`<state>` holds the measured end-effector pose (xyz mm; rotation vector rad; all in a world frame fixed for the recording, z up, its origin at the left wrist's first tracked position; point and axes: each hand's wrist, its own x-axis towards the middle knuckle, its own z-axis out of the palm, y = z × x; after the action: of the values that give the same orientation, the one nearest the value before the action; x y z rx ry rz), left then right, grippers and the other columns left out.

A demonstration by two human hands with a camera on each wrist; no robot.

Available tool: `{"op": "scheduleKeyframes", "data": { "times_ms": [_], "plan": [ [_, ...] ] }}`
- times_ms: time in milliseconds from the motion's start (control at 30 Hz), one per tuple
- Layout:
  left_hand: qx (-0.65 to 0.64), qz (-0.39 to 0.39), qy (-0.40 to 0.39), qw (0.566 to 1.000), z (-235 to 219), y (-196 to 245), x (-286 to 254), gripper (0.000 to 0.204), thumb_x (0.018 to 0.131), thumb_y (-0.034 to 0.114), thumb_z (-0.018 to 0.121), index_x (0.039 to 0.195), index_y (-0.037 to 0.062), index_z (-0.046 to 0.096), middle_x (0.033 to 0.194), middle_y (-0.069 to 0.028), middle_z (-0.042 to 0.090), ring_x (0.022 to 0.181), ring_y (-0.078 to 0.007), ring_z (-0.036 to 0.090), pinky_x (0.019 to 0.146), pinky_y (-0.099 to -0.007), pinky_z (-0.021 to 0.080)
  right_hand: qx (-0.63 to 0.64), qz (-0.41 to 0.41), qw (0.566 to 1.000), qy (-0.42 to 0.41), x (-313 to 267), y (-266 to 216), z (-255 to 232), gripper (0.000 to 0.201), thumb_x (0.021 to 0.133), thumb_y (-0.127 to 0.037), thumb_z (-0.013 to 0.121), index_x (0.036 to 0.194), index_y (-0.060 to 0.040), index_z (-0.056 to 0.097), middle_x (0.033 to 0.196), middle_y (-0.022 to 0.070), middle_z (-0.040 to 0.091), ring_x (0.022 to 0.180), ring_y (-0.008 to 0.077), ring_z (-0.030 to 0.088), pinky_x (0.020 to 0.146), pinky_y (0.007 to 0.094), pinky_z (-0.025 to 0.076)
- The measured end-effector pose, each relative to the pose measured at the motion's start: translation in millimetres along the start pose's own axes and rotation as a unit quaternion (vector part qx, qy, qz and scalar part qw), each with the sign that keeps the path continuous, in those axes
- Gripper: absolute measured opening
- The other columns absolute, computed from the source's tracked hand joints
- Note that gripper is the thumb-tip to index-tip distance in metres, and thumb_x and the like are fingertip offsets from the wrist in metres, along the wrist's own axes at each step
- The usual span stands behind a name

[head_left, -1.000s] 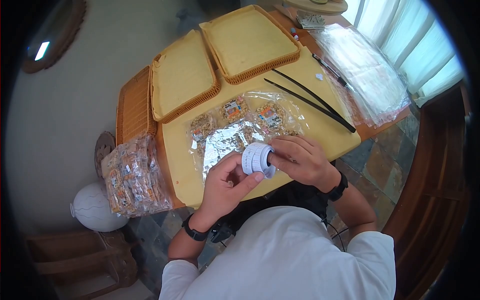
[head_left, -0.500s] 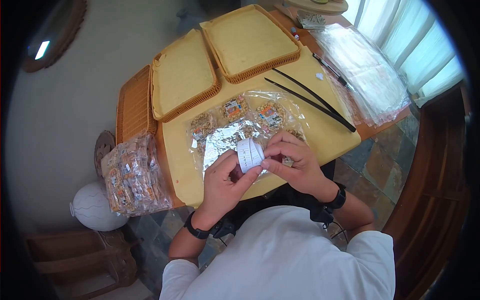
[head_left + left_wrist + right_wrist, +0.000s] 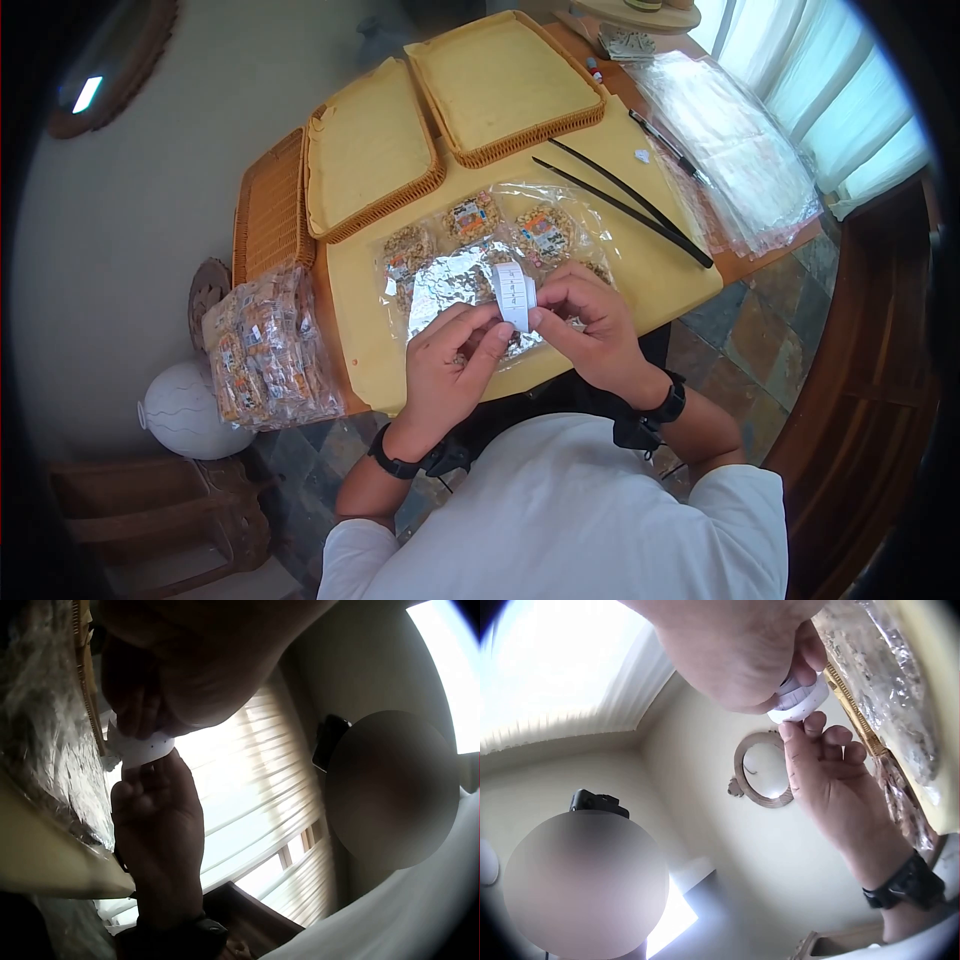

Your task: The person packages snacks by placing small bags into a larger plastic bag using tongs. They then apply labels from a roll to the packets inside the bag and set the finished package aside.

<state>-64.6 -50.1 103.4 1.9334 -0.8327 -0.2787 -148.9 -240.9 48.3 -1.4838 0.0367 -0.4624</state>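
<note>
Between both hands, over a clear plastic bag (image 3: 455, 285) of round nut-like cakes, is a white roll of printed labels (image 3: 513, 290). My left hand (image 3: 450, 365) pinches the lower left part of the roll between thumb and fingertips. From the other side my right hand (image 3: 592, 325) grips the roll with curled fingers, its thumb at the edge. Rows of small print on the paper face up. In the right wrist view the left fingertips meet the label roll (image 3: 802, 703) from below. The right palm hides part of it there.
Two paper-lined wicker trays (image 3: 370, 150) stand at the back, with another wicker tray (image 3: 272, 210) tilted beside them. A full bag of packets (image 3: 270, 350) lies at the left table edge. Black strips (image 3: 630, 205), a pen (image 3: 670, 145) and flat plastic bags (image 3: 730, 150) lie right.
The label roll has been turned in the hands, so its printed face now points up and its hollow core is out of sight. The right fingers moved from the core to the roll's right side.
</note>
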Motion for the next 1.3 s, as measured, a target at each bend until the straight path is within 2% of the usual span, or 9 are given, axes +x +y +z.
{"op": "scheduleKeyframes", "data": {
  "times_ms": [67,300,500,567,900,967,1100,1167,1300],
  "plan": [
    [-0.012,-0.003,0.004,1.000,0,1,0,0.021,0.103,0.009,0.075,0.120,-0.0033,0.076,0.095,-0.0046,0.070,0.080,-0.0095,0.067,0.070,-0.0242,0.051,-0.033,-0.041,0.999,-0.009,0,-3,0,0.011,0.098,-0.003,0.078,0.105,0.0009,0.070,0.102,0.0055,0.064,0.084,0.0114,0.064,0.072,0.0255,0.054],
    [-0.006,-0.005,-0.013,1.000,1,-4,1,0.020,0.101,0.010,0.078,0.118,-0.0005,0.078,0.091,-0.0026,0.068,0.076,-0.0081,0.062,0.068,-0.0241,0.049,-0.048,-0.048,0.997,-0.020,-2,-6,1,0.012,0.098,-0.002,0.078,0.106,0.0014,0.070,0.103,0.0065,0.064,0.087,0.0126,0.066,0.074,0.0260,0.055],
    [0.020,0.000,-0.025,0.999,2,-5,0,0.021,0.099,0.010,0.080,0.118,0.0004,0.078,0.089,-0.0019,0.067,0.073,-0.0076,0.059,0.065,-0.0243,0.048,0.092,0.035,0.995,-0.011,-9,3,8,0.009,0.103,-0.004,0.074,0.109,0.0017,0.070,0.108,0.0031,0.062,0.091,0.0078,0.062,0.079,0.0236,0.052],
    [0.029,-0.005,-0.028,0.999,1,-5,0,0.018,0.098,0.010,0.081,0.113,0.0002,0.078,0.087,-0.0012,0.065,0.070,-0.0068,0.057,0.062,-0.0239,0.046,0.155,0.082,0.984,-0.008,-11,8,10,0.010,0.103,-0.005,0.074,0.109,0.0012,0.069,0.108,0.0017,0.061,0.091,0.0061,0.060,0.078,0.0230,0.051],
    [0.037,-0.026,-0.024,0.999,3,2,1,0.015,0.098,0.012,0.083,0.099,-0.0003,0.074,0.083,0.0011,0.059,0.066,-0.0041,0.053,0.059,-0.0224,0.041,0.082,0.035,0.996,-0.031,-9,10,9,0.014,0.102,-0.009,0.078,0.108,-0.0012,0.069,0.103,0.0011,0.061,0.088,0.0071,0.059,0.077,0.0246,0.050],
    [-0.024,-0.048,-0.029,0.998,3,4,1,0.014,0.099,0.011,0.080,0.097,-0.0003,0.073,0.083,0.0015,0.059,0.067,-0.0035,0.052,0.060,-0.0223,0.041,0.084,0.036,0.996,-0.026,-11,12,9,0.014,0.101,-0.009,0.079,0.108,-0.0008,0.069,0.103,0.0012,0.061,0.088,0.0077,0.059,0.077,0.0253,0.050],
    [-0.034,-0.042,-0.027,0.998,2,-4,0,0.011,0.100,0.009,0.078,0.097,-0.0004,0.072,0.084,0.0016,0.058,0.069,-0.0033,0.052,0.061,-0.0220,0.041,0.090,0.050,0.995,-0.017,-11,12,11,0.013,0.102,-0.008,0.078,0.108,-0.0009,0.069,0.102,0.0012,0.064,0.086,0.0076,0.061,0.077,0.0252,0.051],
    [-0.025,-0.032,-0.015,0.999,3,-7,0,0.011,0.100,0.008,0.078,0.097,-0.0008,0.072,0.084,0.0019,0.057,0.072,-0.0032,0.052,0.062,-0.0217,0.040,0.120,0.118,0.986,-0.002,-12,4,13,0.011,0.102,-0.008,0.077,0.107,-0.0012,0.070,0.100,0.0007,0.068,0.085,0.0072,0.063,0.077,0.0252,0.053],
    [-0.047,-0.036,-0.011,0.998,1,-8,-2,0.011,0.100,0.006,0.078,0.097,-0.0014,0.071,0.085,0.0021,0.057,0.073,-0.0030,0.052,0.063,-0.0216,0.041,0.074,0.078,0.994,-0.006,-13,6,11,0.011,0.103,-0.009,0.076,0.108,-0.0010,0.070,0.098,0.0015,0.072,0.083,0.0074,0.065,0.076,0.0260,0.054]
  ]
}}
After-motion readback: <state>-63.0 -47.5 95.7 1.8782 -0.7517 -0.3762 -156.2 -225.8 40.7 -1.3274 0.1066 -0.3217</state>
